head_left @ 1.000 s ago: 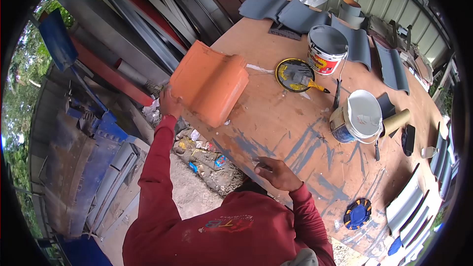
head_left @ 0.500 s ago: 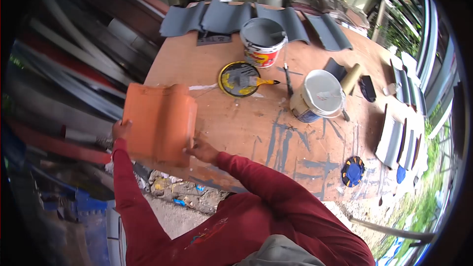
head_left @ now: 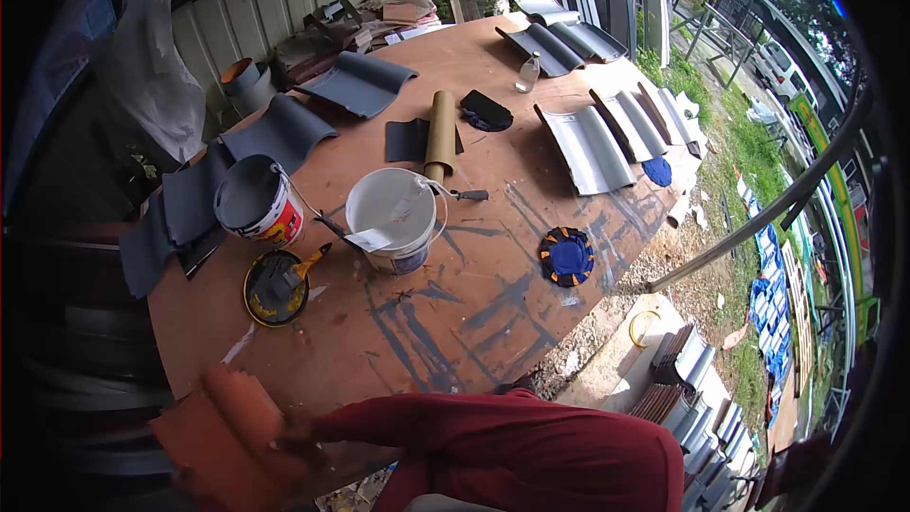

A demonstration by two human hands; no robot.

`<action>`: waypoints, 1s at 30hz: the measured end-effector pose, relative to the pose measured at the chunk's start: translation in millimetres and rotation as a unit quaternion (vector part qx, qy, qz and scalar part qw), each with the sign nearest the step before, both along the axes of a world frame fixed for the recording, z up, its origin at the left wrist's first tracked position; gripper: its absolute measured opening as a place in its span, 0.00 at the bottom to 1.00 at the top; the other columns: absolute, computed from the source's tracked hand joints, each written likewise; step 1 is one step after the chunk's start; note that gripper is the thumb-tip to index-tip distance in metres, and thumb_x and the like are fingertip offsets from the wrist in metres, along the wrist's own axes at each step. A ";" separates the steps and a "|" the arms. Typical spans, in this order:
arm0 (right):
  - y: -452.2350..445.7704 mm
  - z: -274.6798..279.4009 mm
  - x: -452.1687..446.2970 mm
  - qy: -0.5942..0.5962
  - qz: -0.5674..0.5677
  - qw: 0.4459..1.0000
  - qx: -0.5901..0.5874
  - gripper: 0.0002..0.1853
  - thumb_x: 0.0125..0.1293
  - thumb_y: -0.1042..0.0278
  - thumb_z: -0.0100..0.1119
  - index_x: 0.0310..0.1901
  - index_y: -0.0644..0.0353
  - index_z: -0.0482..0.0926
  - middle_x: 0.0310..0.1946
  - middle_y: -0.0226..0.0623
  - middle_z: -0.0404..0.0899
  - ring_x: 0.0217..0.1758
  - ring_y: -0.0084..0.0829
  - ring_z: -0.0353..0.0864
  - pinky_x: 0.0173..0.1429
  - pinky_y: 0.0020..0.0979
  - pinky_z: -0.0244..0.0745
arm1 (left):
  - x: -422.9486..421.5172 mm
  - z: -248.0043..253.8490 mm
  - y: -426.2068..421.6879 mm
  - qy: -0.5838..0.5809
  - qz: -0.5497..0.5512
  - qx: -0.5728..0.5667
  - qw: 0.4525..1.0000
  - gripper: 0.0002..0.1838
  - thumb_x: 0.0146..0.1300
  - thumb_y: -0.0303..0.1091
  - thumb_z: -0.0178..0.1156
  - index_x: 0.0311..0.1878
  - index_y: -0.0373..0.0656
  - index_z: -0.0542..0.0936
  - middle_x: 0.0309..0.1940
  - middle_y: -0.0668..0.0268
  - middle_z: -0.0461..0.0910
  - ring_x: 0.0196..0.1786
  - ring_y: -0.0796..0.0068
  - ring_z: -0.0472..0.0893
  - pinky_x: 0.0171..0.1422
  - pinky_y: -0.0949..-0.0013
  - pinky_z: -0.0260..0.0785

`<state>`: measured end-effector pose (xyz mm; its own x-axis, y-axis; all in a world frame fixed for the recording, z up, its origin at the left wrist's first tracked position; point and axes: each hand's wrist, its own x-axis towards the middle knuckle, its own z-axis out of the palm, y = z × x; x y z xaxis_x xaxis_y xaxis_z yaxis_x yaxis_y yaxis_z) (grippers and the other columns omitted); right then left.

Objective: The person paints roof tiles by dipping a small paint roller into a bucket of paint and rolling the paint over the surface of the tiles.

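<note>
An orange roof tile (head_left: 223, 436) lies at the lower left, over the near left corner of the wooden table (head_left: 455, 322). My right hand (head_left: 301, 438) is closed on its right edge, dark and blurred. At the tile's lower left edge my left hand (head_left: 188, 476) is only a dim smear, its fingers not readable. Beyond the tile sits a round black lid (head_left: 261, 303) with a yellow-handled brush (head_left: 301, 270) on it. A bucket of grey paint (head_left: 254, 201) and a white bucket (head_left: 393, 218) stand farther back.
Grey tiles (head_left: 358, 83) line the far edge; more tiles (head_left: 583, 147) rest at the right. A cardboard tube (head_left: 441, 133), a glass bottle (head_left: 528, 73) and a blue round pad (head_left: 567, 258) are on the table. Stacked tiles (head_left: 687, 360) stand on the ground beyond a slanting pole (head_left: 749, 228).
The view has swung to the right. My right hand has come from the table's near edge to the tile's right edge. The tile now appears lower in view and turned.
</note>
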<state>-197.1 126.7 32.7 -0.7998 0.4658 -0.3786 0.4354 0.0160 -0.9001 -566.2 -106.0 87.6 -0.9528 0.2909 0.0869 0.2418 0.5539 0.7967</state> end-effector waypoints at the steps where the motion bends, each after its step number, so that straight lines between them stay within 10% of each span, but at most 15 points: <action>1: 0.9 -2.9 9.1 0.031 -0.014 0.997 -0.075 0.60 0.46 0.26 0.79 0.64 0.76 0.72 0.66 0.65 0.73 0.67 0.53 0.78 0.71 0.47 0.73 | 12.6 0.7 -4.5 -0.040 0.009 0.124 0.991 0.36 0.71 0.62 0.60 0.51 0.29 0.77 0.45 0.51 0.81 0.43 0.51 0.77 0.51 0.51 0.73; 2: 1.0 -6.6 19.7 0.030 -0.009 0.997 -0.076 0.60 0.46 0.26 0.79 0.64 0.76 0.72 0.66 0.65 0.73 0.67 0.53 0.78 0.71 0.47 0.73 | 25.6 1.7 -9.6 -0.074 0.019 0.247 0.966 0.35 0.71 0.61 0.60 0.51 0.29 0.77 0.46 0.51 0.81 0.44 0.52 0.77 0.52 0.51 0.73; 4: -0.2 -13.5 50.3 0.064 -0.065 0.993 -0.079 0.63 0.45 0.28 0.81 0.69 0.74 0.65 0.67 0.62 0.72 0.69 0.52 0.76 0.72 0.46 0.71 | 49.0 12.6 -7.2 0.166 -0.025 -0.145 0.975 0.33 0.67 0.52 0.69 0.54 0.26 0.75 0.42 0.53 0.78 0.44 0.63 0.75 0.52 0.56 0.73; 9: 32.6 43.6 187.7 0.063 -0.105 0.988 -0.091 0.58 0.46 0.34 0.84 0.67 0.71 0.67 0.59 0.58 0.77 0.63 0.49 0.79 0.68 0.45 0.75 | 224.9 92.3 85.3 0.123 -0.095 -0.093 0.983 0.20 0.71 0.39 0.64 0.48 0.30 0.72 0.38 0.61 0.71 0.40 0.69 0.68 0.47 0.62 0.68; 17: 108.5 40.3 350.3 -0.071 -0.210 0.973 0.064 0.55 0.49 0.27 0.78 0.67 0.68 0.74 0.56 0.54 0.81 0.59 0.49 0.82 0.64 0.46 0.77 | 354.1 -25.3 211.2 0.023 -0.145 0.197 0.969 0.15 0.69 0.29 0.64 0.41 0.36 0.66 0.36 0.70 0.64 0.38 0.73 0.64 0.45 0.67 0.65; 21: 129.5 9.8 391.3 -0.069 -0.239 0.964 0.091 0.54 0.48 0.26 0.78 0.63 0.69 0.77 0.53 0.52 0.83 0.58 0.48 0.83 0.62 0.44 0.77 | 390.4 -60.1 232.7 -0.037 -0.158 0.032 0.986 0.17 0.67 0.30 0.67 0.46 0.35 0.67 0.41 0.64 0.66 0.43 0.71 0.66 0.51 0.63 0.68; 24: 153.4 11.7 397.1 -0.145 -0.190 0.961 0.140 0.50 0.52 0.31 0.76 0.65 0.66 0.77 0.55 0.52 0.83 0.58 0.50 0.83 0.64 0.45 0.78 | 408.3 -149.5 225.7 -0.019 -0.083 0.162 0.983 0.19 0.65 0.30 0.68 0.50 0.34 0.69 0.42 0.59 0.67 0.45 0.66 0.69 0.55 0.59 0.69; 26: 166.2 28.0 389.2 -0.273 0.128 0.925 0.231 0.41 0.61 0.37 0.70 0.65 0.64 0.77 0.62 0.60 0.79 0.61 0.56 0.83 0.63 0.48 0.78 | 413.7 -158.5 223.3 -0.028 -0.076 0.140 0.987 0.19 0.65 0.30 0.67 0.51 0.33 0.69 0.43 0.58 0.68 0.45 0.63 0.70 0.56 0.59 0.70; 30: 151.1 62.1 392.5 -0.101 -0.096 0.941 0.307 0.38 0.67 0.41 0.64 0.72 0.55 0.73 0.69 0.59 0.73 0.67 0.57 0.79 0.69 0.51 0.74 | 432.4 -142.4 214.7 -0.052 -0.135 0.015 0.989 0.24 0.68 0.31 0.62 0.63 0.31 0.69 0.57 0.48 0.70 0.56 0.49 0.74 0.67 0.56 0.69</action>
<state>195.3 277.8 94.8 -0.6188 0.7753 -0.1267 0.6454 0.4098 -0.6447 -133.7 108.7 -54.8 -0.8449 0.5348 0.0061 0.2942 0.4552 0.8404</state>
